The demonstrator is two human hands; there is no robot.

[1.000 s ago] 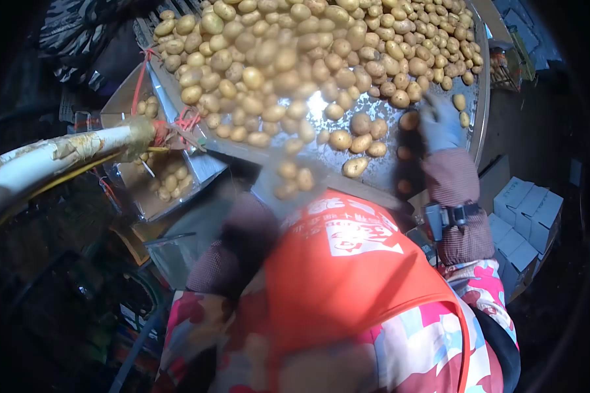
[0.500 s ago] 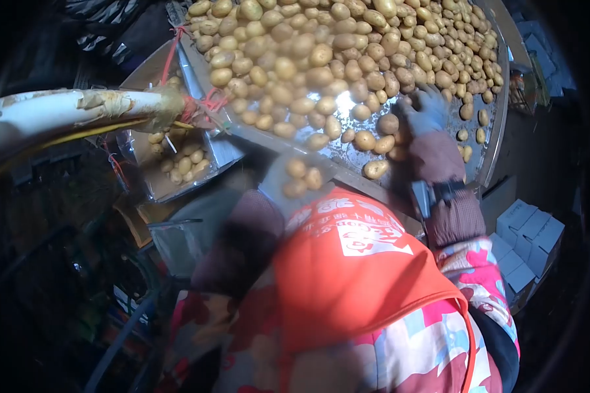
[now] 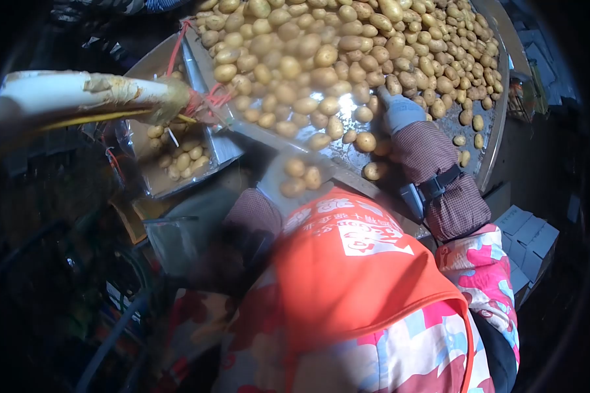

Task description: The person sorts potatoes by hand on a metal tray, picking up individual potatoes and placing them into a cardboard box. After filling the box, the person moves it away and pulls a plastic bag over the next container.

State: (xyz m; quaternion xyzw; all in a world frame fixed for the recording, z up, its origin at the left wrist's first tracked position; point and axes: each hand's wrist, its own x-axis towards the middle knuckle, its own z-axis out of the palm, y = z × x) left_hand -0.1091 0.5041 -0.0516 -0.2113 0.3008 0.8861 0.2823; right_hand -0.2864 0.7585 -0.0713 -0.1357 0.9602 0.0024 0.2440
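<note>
A large heap of potatoes (image 3: 432,49) covers the metal sorting table (image 3: 347,154). My right hand (image 3: 402,112), in a pale glove, reaches into the near side of the heap, its fingertips at the potatoes; whether it grips one is unclear. My left hand (image 3: 275,187), also gloved, is held close to the orange apron (image 3: 360,275) below the table's near edge, with several potatoes (image 3: 301,175) resting in it. A few single potatoes lie on the bare metal between the two hands.
A lined box (image 3: 154,187) holding potatoes stands left of the table. A white pipe (image 3: 78,98) crosses from the left, with red string near its end. Stacked cartons (image 3: 528,239) are at the lower right. Blue striped fabric shows at the top left.
My right hand has moved left across the near side of the heap, its forearm turning with it. A larger potato beside its former place is out of sight. My left hand still holds its potatoes.
</note>
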